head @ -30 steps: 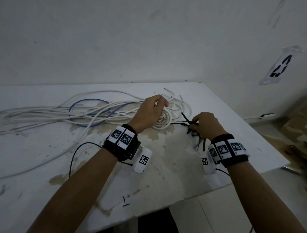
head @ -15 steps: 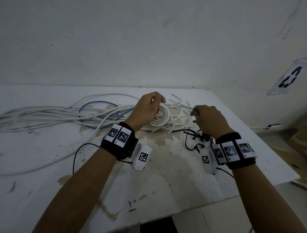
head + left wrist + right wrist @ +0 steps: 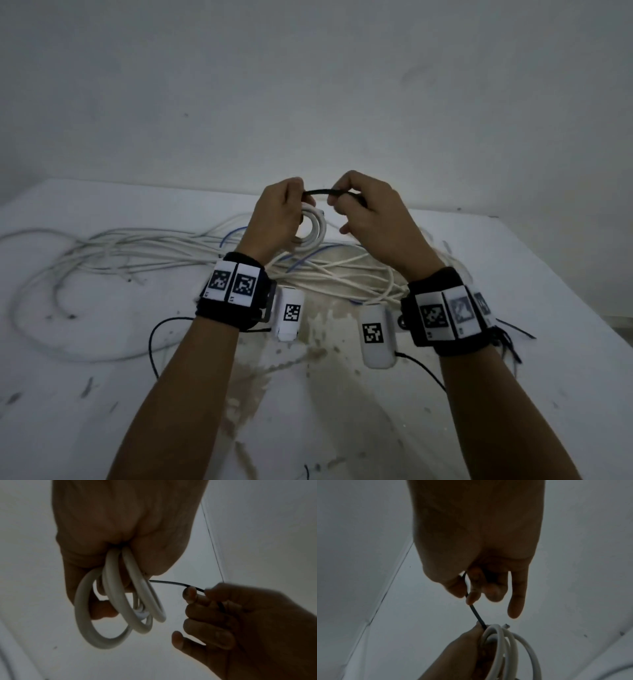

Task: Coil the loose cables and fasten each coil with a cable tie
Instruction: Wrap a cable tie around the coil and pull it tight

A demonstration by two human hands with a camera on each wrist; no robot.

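Hands: two, both raised above the table (image 3: 513, 274), side by side and close together.
Coil (image 3: 120, 601): one, of white cable, about four loops counted in the left wrist view, held off the table and hanging below the left hand's grip.
Cable tie (image 3: 317, 192): one in the hands, black and thin, stretched between the two hands just above the coil.
Left hand (image 3: 277, 216): back toward the head camera, fingers curled tight round the top of the coil; thumb and forefinger also pinch one end of the cable tie against the loops.
Right hand (image 3: 368, 216): thumb and forefinger pinch the cable tie's other end, middle and ring fingers curled in, little finger (image 3: 517, 599) sticking out straight.
Loose cables (image 3: 137, 250): several white and at least one blue, too tangled to count, spread on the table below and left of the coil.
Spare ties (image 3: 510, 334): a few black ones on the table, right of the coil by the right wrist; number unclear.
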